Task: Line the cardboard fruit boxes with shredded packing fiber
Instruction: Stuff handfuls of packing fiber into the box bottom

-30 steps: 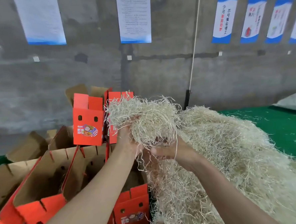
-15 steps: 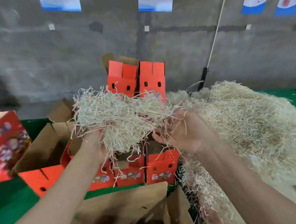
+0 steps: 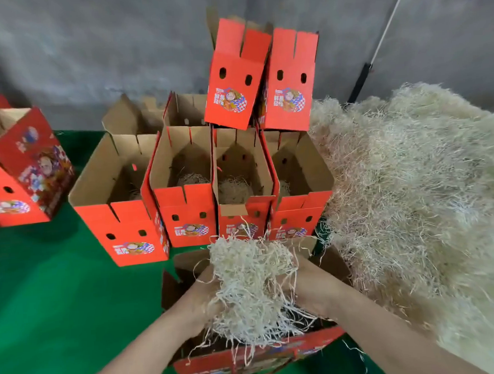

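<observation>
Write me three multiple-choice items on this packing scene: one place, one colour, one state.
1. Beside the row of open boxes, the big fiber pile lies: A) left B) right C) on top.
2. The mat is: A) green B) blue C) yellow.
3. The fiber clump is: A) lying on the mat B) held in both hands C) packed in a far box.
Key: 1 B, it spreads right of the row. 2 A, green shows around the boxes. 3 B, the left hand and right hand grip it over the near box.
</observation>
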Available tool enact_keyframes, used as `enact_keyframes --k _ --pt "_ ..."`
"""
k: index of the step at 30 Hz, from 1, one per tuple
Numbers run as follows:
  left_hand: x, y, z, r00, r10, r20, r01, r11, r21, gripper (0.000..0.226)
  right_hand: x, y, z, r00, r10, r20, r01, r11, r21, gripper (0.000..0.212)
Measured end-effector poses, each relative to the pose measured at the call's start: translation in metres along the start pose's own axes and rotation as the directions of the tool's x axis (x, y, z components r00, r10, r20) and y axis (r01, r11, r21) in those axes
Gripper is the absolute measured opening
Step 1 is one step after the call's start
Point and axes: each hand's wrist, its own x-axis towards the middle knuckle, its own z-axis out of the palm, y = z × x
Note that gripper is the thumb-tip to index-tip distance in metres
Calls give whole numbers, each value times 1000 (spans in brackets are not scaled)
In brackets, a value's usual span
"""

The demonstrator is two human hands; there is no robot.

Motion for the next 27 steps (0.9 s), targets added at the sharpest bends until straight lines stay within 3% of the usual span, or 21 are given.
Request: enact_keyframes --k 1,4,7,8,9,11,13,15,17,18,20,22,24,27 --pt "-1 -5 -3 995 85 45 -87 994 63 50 4 9 2 1000 -12 -25 11 1000 -24 43" --pt "-1 4 -13 978 108 181 -150 959 239 66 6 28 6 996 31 -83 -35 998 -45 41" --pt "15 4 -15 981 115 155 -190 700 688 31 3 30 -13 998 57 7 -57 988 144 53" --pt "18 6 -12 991 76 114 -137 609 781 16 3 28 -21 995 51 87 -71 966 248 55" --pt "22 7 -8 998 40 53 -66 581 811 12 2 23 -26 988 47 147 -88 953 289 58" --pt "31 5 5 1000 -19 -14 22 549 835 22 8 22 -28 977 141 162 -157 984 88 68" --pt "39 2 18 997 -70 25 17 545 838 22 17 24 -16 972 232 31 -214 936 -278 78" --pt "43 -1 19 980 -177 94 20 551 834 32 25 30 -13 980 183 -73 -196 873 -445 61" --pt "44 -1 6 972 -224 71 99 665 741 78 24 30 -20 981 127 -144 -174 907 -384 27" --pt "43 2 -4 979 -198 39 127 757 641 88 22 29 -26 978 123 -167 -172 931 -321 13" --pt "35 10 -16 989 -149 -3 140 922 360 80 18 28 -36 972 140 -188 -184 953 -241 12" --pt "29 9 -18 990 -142 -16 142 973 183 67 17 29 -40 972 152 -179 -192 954 -230 11" --pt "27 5 -16 985 -169 -13 170 983 70 55 18 31 -41 965 198 -170 -226 959 -169 9" --pt "38 5 -12 950 -312 -7 288 885 -367 19 21 33 -43 975 195 -109 -199 980 -24 16"
